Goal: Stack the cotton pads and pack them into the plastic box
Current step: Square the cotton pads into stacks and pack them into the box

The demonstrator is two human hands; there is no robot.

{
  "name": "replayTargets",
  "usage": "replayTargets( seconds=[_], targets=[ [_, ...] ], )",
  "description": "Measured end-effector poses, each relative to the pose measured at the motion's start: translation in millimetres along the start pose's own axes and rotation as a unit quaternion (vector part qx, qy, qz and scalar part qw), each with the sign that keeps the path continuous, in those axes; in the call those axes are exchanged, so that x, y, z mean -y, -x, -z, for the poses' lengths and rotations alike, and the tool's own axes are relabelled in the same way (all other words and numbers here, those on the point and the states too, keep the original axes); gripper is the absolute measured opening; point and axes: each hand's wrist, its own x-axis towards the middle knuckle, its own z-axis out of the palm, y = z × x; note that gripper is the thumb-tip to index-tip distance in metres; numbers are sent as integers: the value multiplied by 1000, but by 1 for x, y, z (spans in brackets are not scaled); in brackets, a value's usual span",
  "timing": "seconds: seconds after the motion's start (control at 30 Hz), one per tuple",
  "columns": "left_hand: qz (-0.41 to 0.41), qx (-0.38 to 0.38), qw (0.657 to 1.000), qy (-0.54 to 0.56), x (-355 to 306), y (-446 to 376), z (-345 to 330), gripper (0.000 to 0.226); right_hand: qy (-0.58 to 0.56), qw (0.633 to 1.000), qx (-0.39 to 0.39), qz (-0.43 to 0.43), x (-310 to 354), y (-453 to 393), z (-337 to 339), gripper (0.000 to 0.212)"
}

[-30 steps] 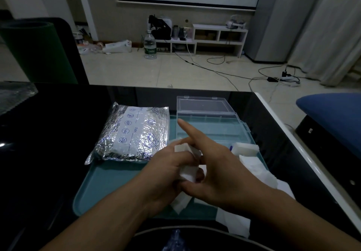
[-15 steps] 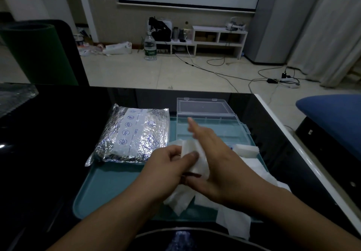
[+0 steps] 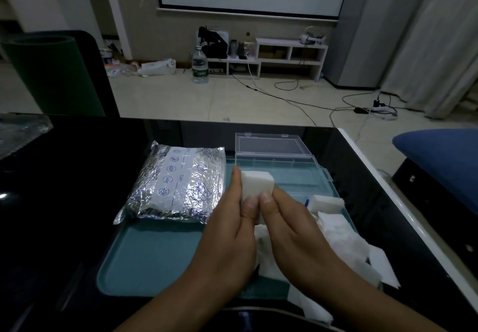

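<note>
Pads [image 3: 256, 184], a squared-up white stack of them, are held upright between two hands above a teal tray [image 3: 155, 262] on a dark table [image 3: 64, 202]. The left hand [image 3: 230, 238] grips the stack's left side, its fingers behind the pads and its thumb pressed on the near face; the right hand [image 3: 294, 230] pinches the lower right corner, thumb in front, the other fingers curled out of sight behind. Only the top half of the stack shows; the rest is hidden by the two thumbs and palms, so how many pads it holds cannot be told. The stack sits just in front of the open clear box [image 3: 282, 174], whose lid [image 3: 269, 145] lies flat beyond it; the box's near wall is partly covered by the hands. More loose pads [image 3: 344, 238] lie scattered on the tray's right side and spill over its near edge, some hidden beneath the right wrist. A smaller neat pile [image 3: 328, 202] rests by the box's right corner, with a small blue mark beside it too small to identify. A foil pouch [image 3: 176, 184] lies on the tray's left, its print blurred. The room is dim.
</note>
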Motion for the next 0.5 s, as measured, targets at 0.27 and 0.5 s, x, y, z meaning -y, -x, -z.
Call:
replayTargets(
  seconds=[0.27, 0.5],
  targets=[
    [-13, 0, 1000, 7, -3, 1, 0, 57, 45, 999, -14, 8, -6, 0, -3, 60],
    [-44, 21, 999, 14, -7, 2, 0, 47, 27, 999, -19, -13, 5, 1, -1, 70]
  ],
)
